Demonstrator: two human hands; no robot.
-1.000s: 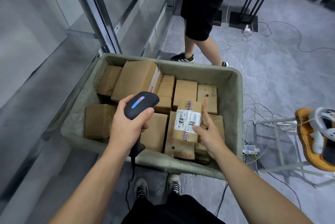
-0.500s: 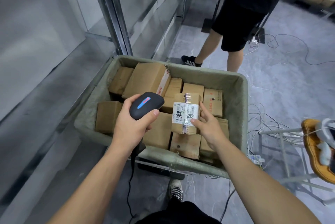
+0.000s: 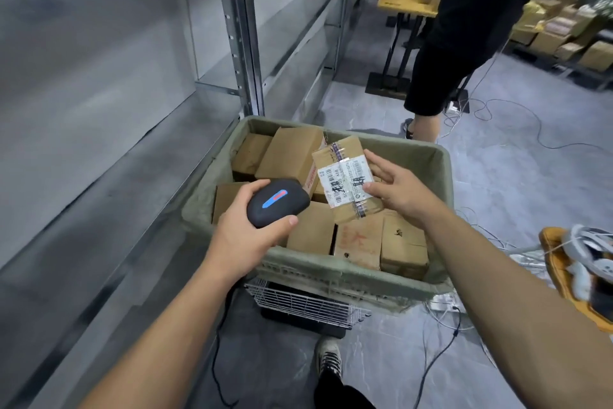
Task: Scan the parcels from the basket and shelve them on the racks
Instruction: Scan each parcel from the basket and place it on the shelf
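Parcel pinched in fingers of right hand; scanner gripped by left hand just beside. Shelving not done; basket full.

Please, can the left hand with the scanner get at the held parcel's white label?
Probably yes: the right hand holds the taped cardboard parcel label-up beside the black scanner in the left hand, nothing between.
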